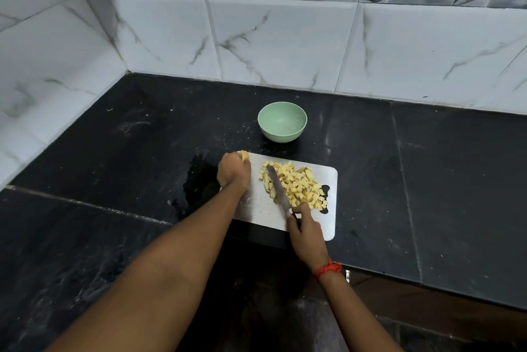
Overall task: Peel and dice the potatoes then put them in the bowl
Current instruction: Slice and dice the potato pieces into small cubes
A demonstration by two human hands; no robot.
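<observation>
Right grip [306,233] clamped on steel knife [278,189], blade across yellow diced-potato heap [301,186] on white rectangular cutting board [263,210]; left grip [233,172] curled round potato piece [244,155]; pale green round bowl [282,123] just beyond, on black bench [427,169].

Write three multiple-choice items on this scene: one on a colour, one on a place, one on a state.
1. The bowl is: A green; B red; C black.
2. The diced potato lies: A in the bowl; B on the cutting board; C on a plate.
3. The right hand: A hangs idle; B grips the knife; C grips a peeler.
Key: 1 A, its wall and inside are pale green. 2 B, the pile sits on the white board while the bowl holds nothing. 3 B, its fingers curl round the handle.
</observation>
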